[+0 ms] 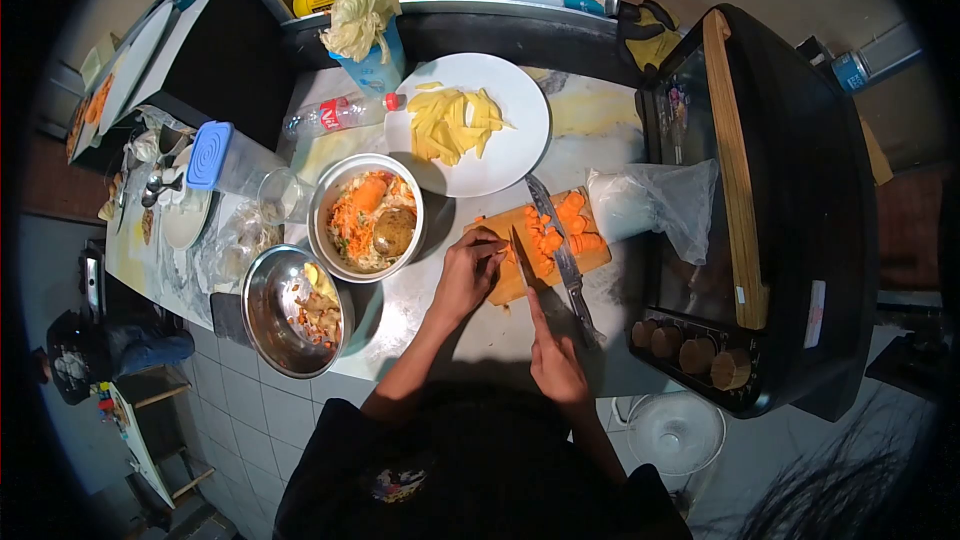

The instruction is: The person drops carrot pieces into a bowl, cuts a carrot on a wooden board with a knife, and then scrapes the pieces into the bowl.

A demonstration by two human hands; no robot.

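My right hand [556,368] is closed around the handle of a kitchen knife [522,258], its blade over the orange cutting board [508,290]. Beside the blade, the fingers of my left hand [470,270] are bent together on a small piece of carrot [505,252] at the board's left side. Cut carrot pieces [572,225] lie to the right of the blade. Across the board's right part rests a second, larger knife [566,265], handle toward me. My fingers partly hide the carrot piece.
A white plate [525,105] bears yellow strips. To the left stand a white bowl [318,215] with shredded food, a carrot and a potato, and a steel bowl [262,325] of peelings. A clear plastic bag [665,200] lies beside the black oven [800,200]. A plastic bottle [335,115] lies behind.
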